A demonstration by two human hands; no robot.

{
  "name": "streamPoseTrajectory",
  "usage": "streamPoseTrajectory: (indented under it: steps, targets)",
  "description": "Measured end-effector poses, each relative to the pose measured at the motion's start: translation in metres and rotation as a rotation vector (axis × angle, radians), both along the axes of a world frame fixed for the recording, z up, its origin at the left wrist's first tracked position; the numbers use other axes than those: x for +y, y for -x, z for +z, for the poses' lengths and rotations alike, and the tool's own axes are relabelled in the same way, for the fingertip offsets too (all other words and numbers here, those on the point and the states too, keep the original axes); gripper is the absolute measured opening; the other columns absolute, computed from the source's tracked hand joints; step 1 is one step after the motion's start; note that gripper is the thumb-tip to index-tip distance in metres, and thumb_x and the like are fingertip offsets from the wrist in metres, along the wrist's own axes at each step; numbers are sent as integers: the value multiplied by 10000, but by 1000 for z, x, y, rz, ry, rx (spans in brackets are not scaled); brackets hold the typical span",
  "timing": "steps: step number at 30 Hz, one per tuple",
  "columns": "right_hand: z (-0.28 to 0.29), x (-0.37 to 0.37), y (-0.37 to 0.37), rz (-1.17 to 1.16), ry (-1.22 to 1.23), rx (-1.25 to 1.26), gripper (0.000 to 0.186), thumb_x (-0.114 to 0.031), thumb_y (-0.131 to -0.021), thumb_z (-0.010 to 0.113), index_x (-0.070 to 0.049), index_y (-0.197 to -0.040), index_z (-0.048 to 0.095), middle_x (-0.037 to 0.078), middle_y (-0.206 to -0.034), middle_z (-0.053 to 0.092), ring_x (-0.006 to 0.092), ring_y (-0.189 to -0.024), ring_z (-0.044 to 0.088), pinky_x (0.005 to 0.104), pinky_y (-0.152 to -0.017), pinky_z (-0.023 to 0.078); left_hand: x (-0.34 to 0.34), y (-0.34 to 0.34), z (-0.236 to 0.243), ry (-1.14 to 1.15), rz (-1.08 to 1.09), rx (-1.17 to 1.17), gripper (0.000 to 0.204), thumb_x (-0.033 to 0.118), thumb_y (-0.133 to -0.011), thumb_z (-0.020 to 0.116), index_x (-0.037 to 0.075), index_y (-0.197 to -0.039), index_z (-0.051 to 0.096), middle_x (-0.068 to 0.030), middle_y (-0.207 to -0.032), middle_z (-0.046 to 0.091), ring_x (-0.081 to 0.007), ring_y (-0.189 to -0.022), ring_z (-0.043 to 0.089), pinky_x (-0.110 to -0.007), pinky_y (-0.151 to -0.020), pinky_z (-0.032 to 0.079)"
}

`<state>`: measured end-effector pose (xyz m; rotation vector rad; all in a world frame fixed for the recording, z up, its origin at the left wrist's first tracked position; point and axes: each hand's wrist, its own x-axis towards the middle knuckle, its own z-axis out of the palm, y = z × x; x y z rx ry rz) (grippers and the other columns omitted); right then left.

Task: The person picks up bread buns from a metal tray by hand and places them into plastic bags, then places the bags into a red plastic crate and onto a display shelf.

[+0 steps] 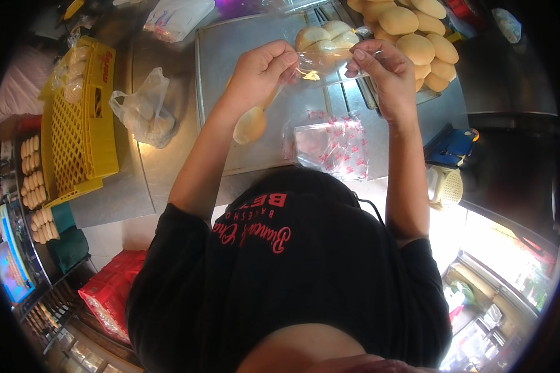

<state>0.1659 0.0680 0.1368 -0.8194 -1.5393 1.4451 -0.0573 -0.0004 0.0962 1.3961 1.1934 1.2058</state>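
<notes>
Between my two hands a transparent plastic bag (320, 57) is stretched by its near edge. Several pale round buns (317, 36) lie just beyond that edge and seem to be inside the bag. My left hand (269, 67) pinches one corner between thumb and fingers, and my right hand (386, 69) pinches the opposite one. Under my left wrist, a loose golden bun (250, 126) rests on the metal tray (213, 81), partly hidden by the forearm. Nearer my body lies a stack of transparent bags with red print (336, 146).
At the far right, many golden buns (420, 50) are piled on another tray. On the left stand a knotted white plastic bag (148, 112) and a yellow crate (78, 118) with packed bread. A white bag (177, 18) lies at the back, a blue object (451, 146) at the right edge.
</notes>
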Motion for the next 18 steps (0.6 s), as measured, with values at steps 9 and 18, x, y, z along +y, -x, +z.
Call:
streamPoseTrajectory:
  steps: [9,18]
  targets:
    - [-15,-28,22,-305,-292,-324,271,-229,-895,652,-8,-743,616,21,-541,471,87,-527,370,236,-496,358,-10,-32,34,-272,94,272,221,134,-863,629,58,-1071,642,-67,-892,682,-156,-853,651,-271,-768,487]
    - [-21,-22,27,-220,31,99,111,-107,-878,644,2,-874,668,-21,-689,594,51,-581,487,201,-534,388,12,-53,25,-546,463,519,269,92,-809,602,88,-1077,619,-117,-931,672,-299,-793,652,-360,-702,502]
